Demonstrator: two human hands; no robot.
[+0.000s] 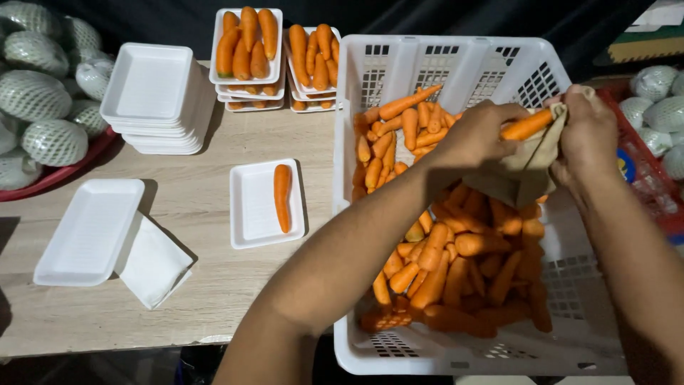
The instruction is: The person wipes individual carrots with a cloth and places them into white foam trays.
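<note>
Both hands are closed on one carrot [526,126]: the left hand [476,135] pinches it, the right hand [588,135] wraps it in a beige cloth [524,167], over the white crate [456,60] at three o'clock. If the cloth were pulled too hard, the carrot could be slipped from the pinch and dropped among the loose carrots [456,264].

Bright, even light from overhead floods the wooden table [206,285]; soft shadows fall toward seven o'clock beside the white trays [89,232]. Black backdrop at twelve o'clock. Slight wide-angle bending at the edges, focus sharp, mild glare on the crate [456,64].
</note>
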